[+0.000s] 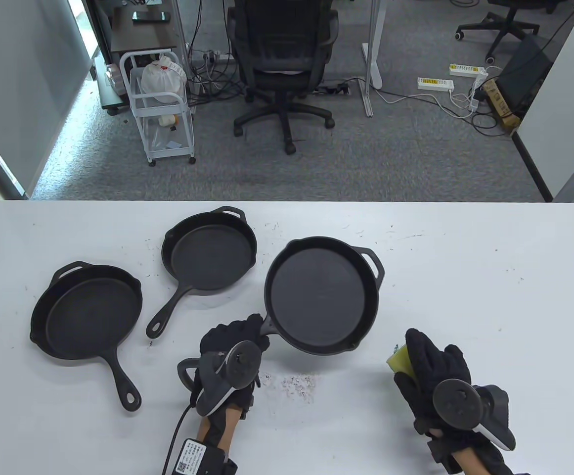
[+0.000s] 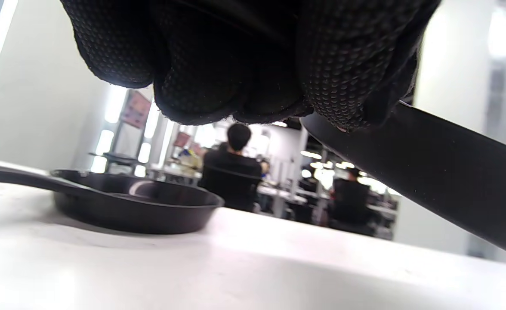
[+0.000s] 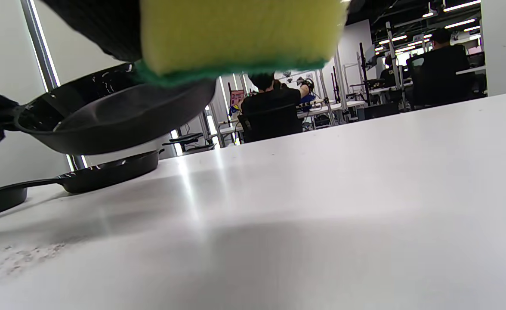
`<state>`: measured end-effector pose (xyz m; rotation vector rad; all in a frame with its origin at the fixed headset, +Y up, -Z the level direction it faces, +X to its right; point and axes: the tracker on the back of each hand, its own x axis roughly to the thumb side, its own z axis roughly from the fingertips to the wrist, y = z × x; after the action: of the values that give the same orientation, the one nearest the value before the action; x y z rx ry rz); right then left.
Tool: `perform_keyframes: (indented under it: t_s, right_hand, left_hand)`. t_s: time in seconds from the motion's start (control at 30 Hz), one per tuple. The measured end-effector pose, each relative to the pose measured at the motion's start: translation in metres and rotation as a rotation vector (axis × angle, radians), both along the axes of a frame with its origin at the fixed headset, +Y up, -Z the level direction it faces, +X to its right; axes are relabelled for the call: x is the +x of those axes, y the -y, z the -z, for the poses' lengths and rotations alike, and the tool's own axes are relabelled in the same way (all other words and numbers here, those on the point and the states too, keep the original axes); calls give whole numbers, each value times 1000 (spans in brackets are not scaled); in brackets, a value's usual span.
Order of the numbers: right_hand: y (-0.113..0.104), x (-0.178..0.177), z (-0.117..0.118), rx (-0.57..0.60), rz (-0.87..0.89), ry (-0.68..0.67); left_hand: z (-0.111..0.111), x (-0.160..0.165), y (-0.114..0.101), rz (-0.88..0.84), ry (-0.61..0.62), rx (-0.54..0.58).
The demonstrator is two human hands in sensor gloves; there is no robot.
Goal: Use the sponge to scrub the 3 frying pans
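Pans number three on the white tabletop (image 1: pixel 464 277). The left hand (image 1: pixel 235 354) has its fingers curled round the handle of the largest pan (image 1: pixel 322 296), and the right wrist view shows this pan lifted clear of the surface and tilted. The right hand (image 1: pixel 432 368) holds a yellow sponge (image 1: pixel 401 359) with a green scouring side, gripped between the fingers; it is near the lifted pan on its right, but apart from it. The middle pan (image 1: pixel 210 257) lies flat further back, its long handle pointing toward the person. The left pan (image 1: pixel 88 311) lies flat too, nearer the left edge, handle also toward the person. Dark crumbs (image 1: pixel 296 385) are scattered on the tabletop between the two hands. Behind the tabletop stands an office chair (image 1: pixel 283 64) on grey carpet.
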<state>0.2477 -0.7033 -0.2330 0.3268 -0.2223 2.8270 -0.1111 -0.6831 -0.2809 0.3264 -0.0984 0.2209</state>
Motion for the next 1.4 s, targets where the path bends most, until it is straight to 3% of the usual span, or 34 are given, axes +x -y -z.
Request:
perform_keyframes:
  t_s: [0.27, 0.4, 0.57, 0.73, 0.83, 0.97, 1.17, 1.3, 1.4]
  right_hand:
    - [-8, -6, 0, 54, 11, -22]
    - [-12, -32, 20, -21, -137, -60]
    - [-1, -73, 40, -97, -346, -120]
    - [8, -103, 50, -58, -390, -189]
    - [4, -104, 57, -27, -386, -177]
    - [-2, -84, 68, -5, -305, -65]
    - [-6, -58, 73, -40, -369, 67]
    - [-7, -66, 60, -84, -421, -20]
    - [-4, -85, 45, -117, -441, -175]
  left_hand:
    - [-8, 35, 1, 55, 91, -24]
    - [-7, 36, 4, 62, 94, -23]
    - [-6, 37, 7, 63, 121, -44]
    - [-9, 42, 5, 69, 143, -49]
    - [-10, 45, 4, 92, 178, -72]
    - [-14, 52, 1, 74, 219, -68]
    - [-17, 46, -5, 85, 140, 16]
    - [-15, 38, -3, 21, 108, 17]
    - [-15, 42, 0, 25, 122, 19]
